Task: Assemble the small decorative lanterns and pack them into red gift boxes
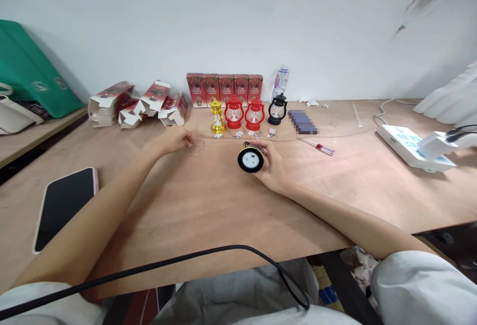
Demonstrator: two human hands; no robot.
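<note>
My right hand is wrapped round a small lantern, tilted so that its round base with a black rim and pale disc faces me. Gold edging shows beside the rim; the rest of the lantern is mostly hidden. Over to the left, my left hand rests low at the table with its fingertips pinched together. A thin bent wire lies right at those fingertips, and whether they grip it is unclear. Behind stand a gold lantern, two red lanterns and a black lantern, with small pale pieces before them.
Red boxes line the wall beside a plastic bottle; opened boxes lie left. A screwdriver, blurred dark block and power strip are right. A phone lies near my left forearm; a black cable crosses in front.
</note>
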